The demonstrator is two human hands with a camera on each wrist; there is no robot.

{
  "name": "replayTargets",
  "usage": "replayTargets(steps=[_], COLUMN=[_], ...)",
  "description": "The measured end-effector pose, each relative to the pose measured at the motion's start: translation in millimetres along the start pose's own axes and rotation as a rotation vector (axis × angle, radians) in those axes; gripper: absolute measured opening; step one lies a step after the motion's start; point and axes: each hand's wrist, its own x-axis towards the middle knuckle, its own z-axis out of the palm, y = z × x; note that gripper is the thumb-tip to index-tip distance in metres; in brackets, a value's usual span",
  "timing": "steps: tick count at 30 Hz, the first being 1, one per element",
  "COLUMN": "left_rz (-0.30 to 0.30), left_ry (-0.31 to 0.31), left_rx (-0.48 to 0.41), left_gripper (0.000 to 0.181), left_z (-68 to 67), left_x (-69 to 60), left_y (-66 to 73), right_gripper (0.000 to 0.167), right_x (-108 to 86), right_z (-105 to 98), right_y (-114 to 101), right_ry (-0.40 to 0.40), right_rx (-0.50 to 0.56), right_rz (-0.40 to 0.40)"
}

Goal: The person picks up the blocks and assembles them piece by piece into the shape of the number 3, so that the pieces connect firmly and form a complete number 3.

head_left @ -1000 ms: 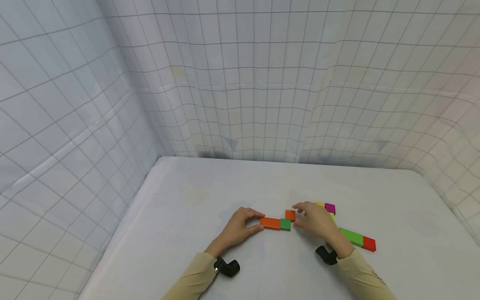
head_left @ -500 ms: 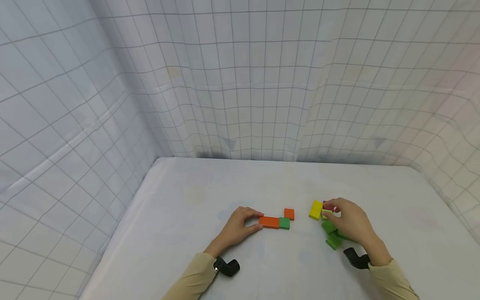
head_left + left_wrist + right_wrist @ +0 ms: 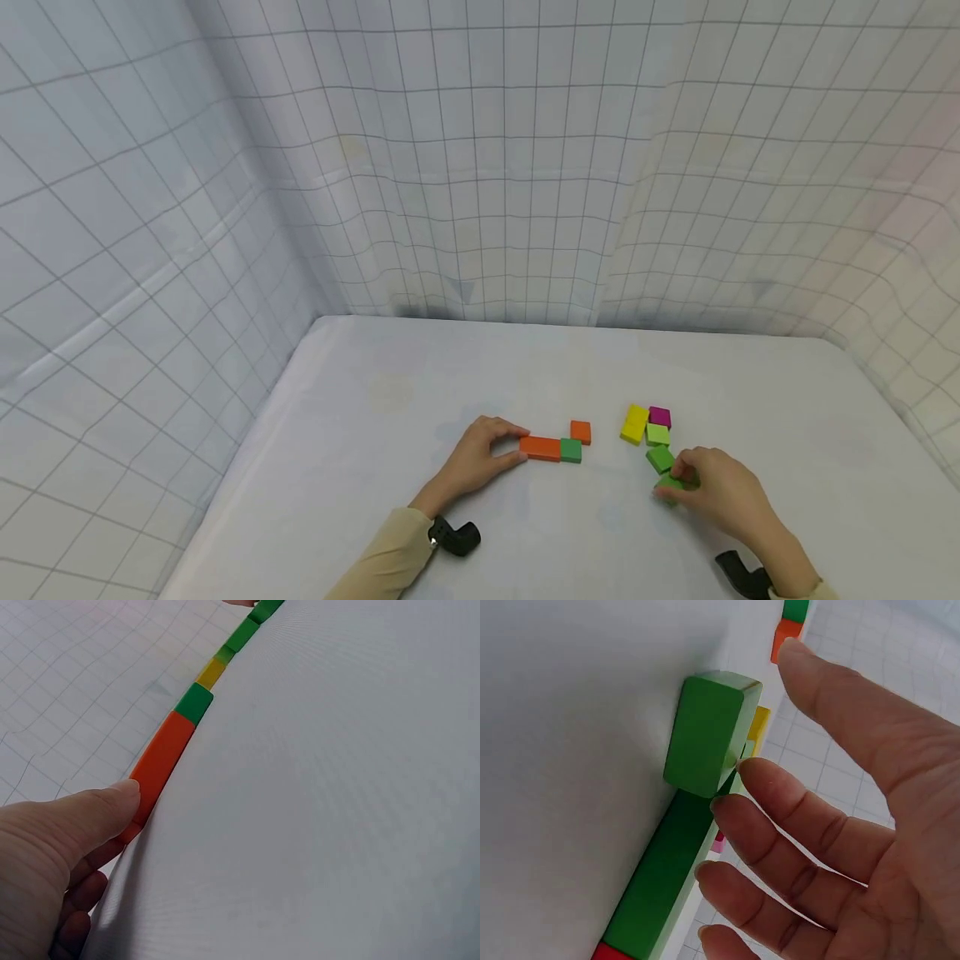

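Observation:
My left hand (image 3: 480, 458) pinches the left end of a long orange block (image 3: 540, 448) between thumb and fingers; a dark green block (image 3: 571, 451) abuts its other end. Behind that green one lies a small orange block (image 3: 581, 431). Over on the right, my right hand (image 3: 716, 492) hovers at a green block (image 3: 712, 735), thumb and fingers spread. In the right wrist view the thumb stays apart from it, while a fingertip comes close to its edge. A long green block (image 3: 660, 877) with a red block (image 3: 613, 952) at its end lies beside it, hidden by the hand in the head view.
Beyond the right hand's fingers lie another green block (image 3: 661, 459), a light green block (image 3: 657, 434), a magenta block (image 3: 660, 417) and yellow pieces (image 3: 634, 424). A white cloth covers the table (image 3: 420, 375); grid-patterned curtains (image 3: 480, 167) hang behind and at the sides.
My right hand has left the small orange block, passed over the magenta and light green blocks, and come forward to the green block. The left hand keeps its place on the long orange block.

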Motion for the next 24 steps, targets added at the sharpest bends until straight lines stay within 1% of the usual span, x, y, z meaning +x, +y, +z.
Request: replayTargets(steps=[5, 8, 10, 13, 17, 20, 24], left_rz=[-0.004, -0.001, 0.004, 0.028, 0.077, 0.073, 0.036], left_ry=[0.000, 0.001, 0.006, 0.019, 0.042, 0.039, 0.018], left_rx=[0.003, 0.001, 0.002, 0.006, 0.018, 0.018, 0.010], left_gripper=[0.032, 0.032, 0.031, 0.031, 0.031, 0.031, 0.031], left_z=[-0.4, -0.6, -0.6, -0.8, -0.2, 0.2, -0.2], left_x=[-0.3, -0.3, -0.7, -1.4, -1.9, -1.8, -1.5], left_y=[0.5, 0.4, 0.4, 0.6, 0.0, 0.0, 0.9], right_gripper=[0.033, 0.031, 0.028, 0.027, 0.030, 0.032, 0.034], right_x=[-6.1, -7.1, -8.4, -10.3, -10.5, -8.2, -5.0], right_z=[2.3, 4.2, 5.9, 8.9, 14.9, 20.0, 24.5], right_y=[-0.9, -2.0, -4.1, -9.4, -19.3, -26.4, -33.6], right_ry=[-0.012, -0.028, -0.023, -0.020, -0.030, -0.041, -0.056], right_rx=[-0.031, -0.023, -0.008, 0.024, 0.050, 0.035, 0.004], right_rz=[0.032, 0.049, 0.057, 0.069, 0.076, 0.068, 0.057])
